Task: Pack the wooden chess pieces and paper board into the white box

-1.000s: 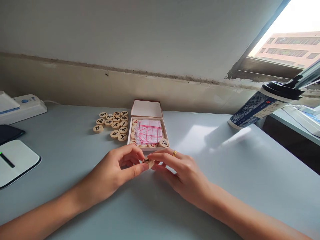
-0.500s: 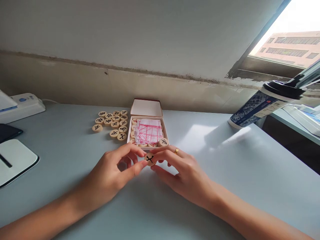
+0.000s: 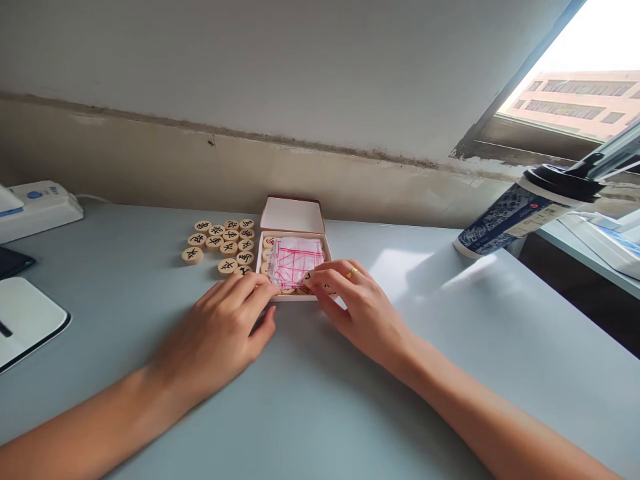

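Observation:
Pinched in the fingers of my right hand is a round wooden Chinese chess piece with a black mark, held over the front right part of an open box. My left hand is at the box's front left corner, its fingertips at the rim and its thumb apart; I see nothing held in it. In the box lies a folded plastic sheet with pink lines, with red-marked pieces around it. Left of the box, several black-marked chess pieces lie face up; my left hand partly covers the nearest one.
A dark blue patterned cup with a black lid stands at the back right of the grey table. A white power strip, a dark object and a white rounded object lie at the left. The wall runs behind the box.
Both hands held the piece in front of the box. Now my left hand has let go and moved to the box's corner, while my right hand has carried the piece over the box.

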### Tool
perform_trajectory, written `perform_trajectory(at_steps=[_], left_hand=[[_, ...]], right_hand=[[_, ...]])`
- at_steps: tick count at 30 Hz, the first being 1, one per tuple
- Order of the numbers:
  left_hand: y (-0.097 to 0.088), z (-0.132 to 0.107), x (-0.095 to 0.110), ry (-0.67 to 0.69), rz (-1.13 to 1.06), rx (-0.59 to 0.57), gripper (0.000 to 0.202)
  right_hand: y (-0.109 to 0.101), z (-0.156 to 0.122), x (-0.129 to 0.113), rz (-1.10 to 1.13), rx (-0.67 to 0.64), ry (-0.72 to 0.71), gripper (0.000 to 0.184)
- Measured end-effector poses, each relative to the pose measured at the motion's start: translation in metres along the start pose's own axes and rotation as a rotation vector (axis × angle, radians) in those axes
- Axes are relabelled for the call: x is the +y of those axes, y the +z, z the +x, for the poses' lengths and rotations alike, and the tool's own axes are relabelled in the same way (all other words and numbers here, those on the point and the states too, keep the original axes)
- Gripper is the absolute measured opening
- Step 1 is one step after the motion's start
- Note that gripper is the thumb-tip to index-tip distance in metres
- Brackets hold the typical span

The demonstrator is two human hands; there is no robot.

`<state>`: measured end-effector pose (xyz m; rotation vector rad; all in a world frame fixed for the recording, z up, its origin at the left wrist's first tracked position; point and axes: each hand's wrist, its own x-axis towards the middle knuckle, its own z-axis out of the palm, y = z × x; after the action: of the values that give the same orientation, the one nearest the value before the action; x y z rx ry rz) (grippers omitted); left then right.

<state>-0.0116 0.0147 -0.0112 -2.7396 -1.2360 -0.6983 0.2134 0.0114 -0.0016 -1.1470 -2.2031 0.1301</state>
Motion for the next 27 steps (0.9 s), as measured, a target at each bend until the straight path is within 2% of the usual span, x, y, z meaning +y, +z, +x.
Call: perform_trajectory(at_steps=[6, 10, 15, 17, 22, 25, 27], left_hand=[[0.0, 0.0, 0.001, 0.016, -0.003, 0.017, 0.018], [-0.002, -0.001, 0.002, 0.034, 0.051, 0.034, 0.017], [-0.002, -0.001, 0.002, 0.042, 0.091, 0.034, 0.017], [-0.002, -0.001, 0.002, 0.049, 0.1, 0.035, 0.018], [-0.006, -0.002, 0.003, 0.085, 0.152, 0.048, 0.018], [-0.018, -0.002, -0.005, 0.15, 0.324, 0.128, 0.015], [-0.027, 0.0, -0.015, 0.131, 0.468, 0.16, 0.014]], right_hand=[[0.0, -0.002, -0.003, -0.027, -0.038, 0.01, 0.011], [-0.002, -0.004, -0.004, -0.083, -0.051, -0.046, 0.011], [-0.003, -0.008, -0.001, -0.166, -0.124, -0.147, 0.035], [-0.002, -0.009, 0.001, -0.17, -0.15, -0.165, 0.037], [-0.008, -0.009, 0.001, -0.155, -0.113, -0.184, 0.03], [-0.015, -0.009, -0.002, -0.133, -0.019, -0.176, 0.02], [-0.02, -0.01, -0.004, -0.068, -0.004, -0.147, 0.011]])
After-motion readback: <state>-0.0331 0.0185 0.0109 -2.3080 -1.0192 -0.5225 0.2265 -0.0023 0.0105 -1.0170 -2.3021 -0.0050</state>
